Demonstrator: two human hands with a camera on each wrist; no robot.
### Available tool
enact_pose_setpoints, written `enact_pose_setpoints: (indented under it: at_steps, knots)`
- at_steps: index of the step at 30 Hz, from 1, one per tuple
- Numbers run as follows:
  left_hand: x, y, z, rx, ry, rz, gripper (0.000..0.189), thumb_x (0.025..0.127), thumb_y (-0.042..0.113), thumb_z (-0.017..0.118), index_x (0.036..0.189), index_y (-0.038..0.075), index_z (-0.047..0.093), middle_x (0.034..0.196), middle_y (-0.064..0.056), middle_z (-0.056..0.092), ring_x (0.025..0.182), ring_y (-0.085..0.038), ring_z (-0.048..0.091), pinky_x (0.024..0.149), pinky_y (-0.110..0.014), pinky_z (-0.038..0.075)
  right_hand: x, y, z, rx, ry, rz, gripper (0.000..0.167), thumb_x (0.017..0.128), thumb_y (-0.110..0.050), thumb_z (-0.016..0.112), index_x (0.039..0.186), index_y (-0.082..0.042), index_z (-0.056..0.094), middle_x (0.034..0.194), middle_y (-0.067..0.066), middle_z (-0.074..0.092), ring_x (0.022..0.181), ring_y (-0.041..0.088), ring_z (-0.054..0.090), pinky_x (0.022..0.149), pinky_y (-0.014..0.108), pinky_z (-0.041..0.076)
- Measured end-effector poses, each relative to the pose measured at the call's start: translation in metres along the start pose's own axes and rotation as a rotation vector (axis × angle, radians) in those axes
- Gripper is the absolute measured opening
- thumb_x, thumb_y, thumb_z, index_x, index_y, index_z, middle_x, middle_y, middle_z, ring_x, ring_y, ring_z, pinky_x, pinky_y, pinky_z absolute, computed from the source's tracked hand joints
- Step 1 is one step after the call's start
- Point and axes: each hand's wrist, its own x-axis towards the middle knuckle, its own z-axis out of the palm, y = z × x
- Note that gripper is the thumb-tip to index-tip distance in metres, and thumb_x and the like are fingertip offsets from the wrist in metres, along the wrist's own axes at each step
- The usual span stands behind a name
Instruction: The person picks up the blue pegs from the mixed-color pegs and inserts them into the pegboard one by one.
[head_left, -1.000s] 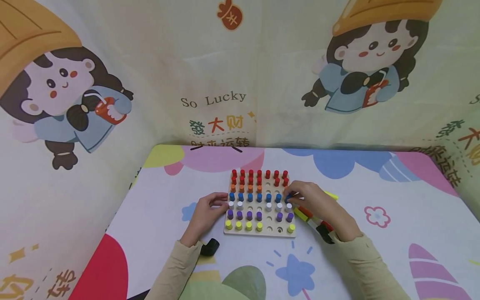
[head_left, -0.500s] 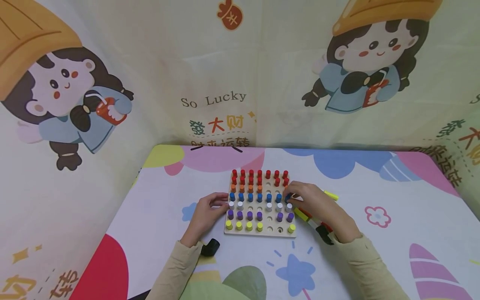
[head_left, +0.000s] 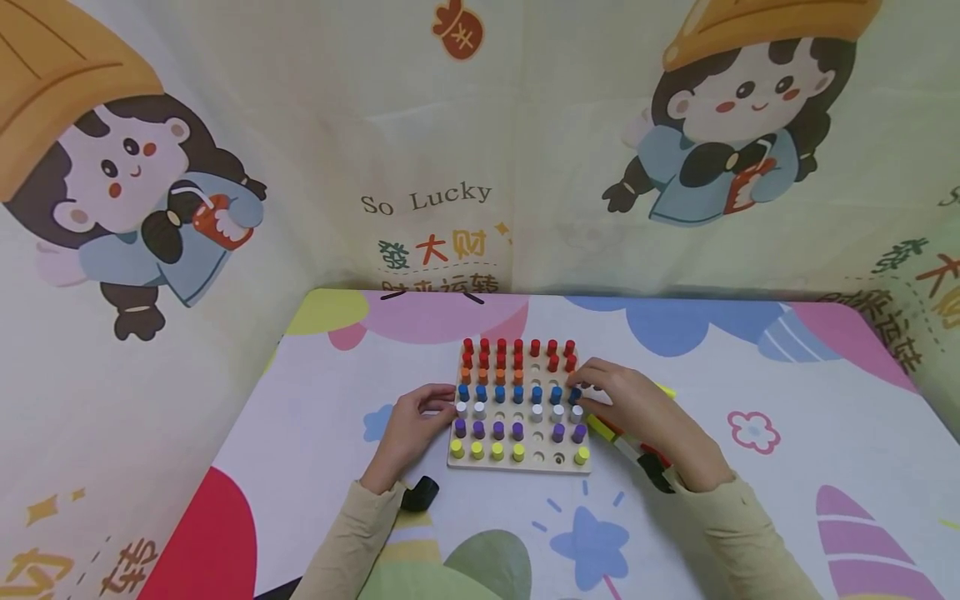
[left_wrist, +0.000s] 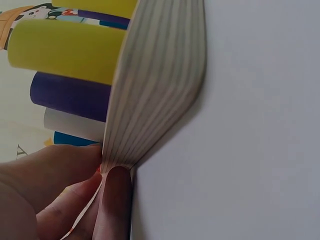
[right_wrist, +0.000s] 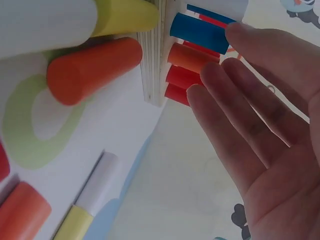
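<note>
A wooden pegboard (head_left: 517, 468) lies on the table, with rows of red, orange, blue, white, purple and yellow pegs standing in it. At its left edge my left hand (head_left: 416, 425) grips the board; in the left wrist view the thumb (left_wrist: 60, 165) lies against the top side and a finger (left_wrist: 117, 200) against the board's side. By the right end of the blue row is my right hand (head_left: 637, 408). Its thumb tip meets the end of the last blue peg (right_wrist: 200, 34), while the other fingers (right_wrist: 235, 120) extend loosely, close to an orange peg (right_wrist: 187, 56).
Loose pegs lie right of the board, partly under my right hand: an orange one (right_wrist: 90, 70), a white one (right_wrist: 97, 182), a yellow one (head_left: 600, 427) and others. Some holes in the board hold no peg. A printed cloth wall (head_left: 570, 242) rises behind the table.
My right hand's fingers have loosened from around the last blue peg, which stands in its row, and the hand has shifted slightly. My left hand stays at the board's edge.
</note>
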Motion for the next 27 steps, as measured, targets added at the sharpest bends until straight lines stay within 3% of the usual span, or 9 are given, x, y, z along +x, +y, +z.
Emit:
enact_pose_setpoints:
  at_steps: [9, 16, 21, 27]
  knots:
    - [0.001, 0.004, -0.003, 0.021, 0.018, 0.017, 0.03, 0.091, 0.013, 0.072, 0.12, 0.01, 0.069, 0.111, -0.004, 0.072, 0.097, -0.017, 0.069, 0.084, -0.031, 0.058, -0.004, 0.0, -0.002, -0.02, 0.026, 0.006, 0.032, 0.084, -0.018, 0.08, 0.114, -0.011, 0.071, 0.109, 0.004, 0.067, 0.1, 0.021, 0.067, 0.087, 0.04, 0.058]
    - [0.003, 0.014, -0.008, 0.034, 0.086, 0.078, 0.032, 0.091, 0.016, 0.072, 0.121, 0.009, 0.068, 0.117, -0.005, 0.07, 0.1, -0.021, 0.068, 0.087, -0.037, 0.058, -0.009, -0.003, -0.005, -0.039, 0.049, 0.037, 0.043, 0.087, -0.022, 0.077, 0.125, -0.005, 0.064, 0.115, 0.008, 0.066, 0.101, 0.024, 0.066, 0.086, 0.043, 0.058]
    - [0.0, 0.027, -0.008, 0.078, 0.129, 0.132, 0.043, 0.091, 0.024, 0.073, 0.132, 0.011, 0.062, 0.128, -0.006, 0.063, 0.104, -0.021, 0.066, 0.087, -0.038, 0.058, -0.013, -0.009, -0.007, -0.093, 0.069, 0.06, 0.057, 0.087, -0.029, 0.077, 0.135, -0.004, 0.056, 0.128, 0.013, 0.061, 0.114, 0.029, 0.062, 0.092, 0.048, 0.055]
    - [-0.008, 0.044, -0.007, 0.124, 0.132, 0.199, 0.055, 0.091, 0.022, 0.074, 0.141, 0.011, 0.054, 0.136, -0.011, 0.057, 0.116, -0.025, 0.06, 0.091, -0.041, 0.057, -0.019, -0.015, -0.007, -0.105, 0.068, 0.108, 0.074, 0.087, -0.036, 0.076, 0.146, -0.005, 0.043, 0.141, 0.015, 0.049, 0.129, 0.032, 0.05, 0.1, 0.051, 0.05]
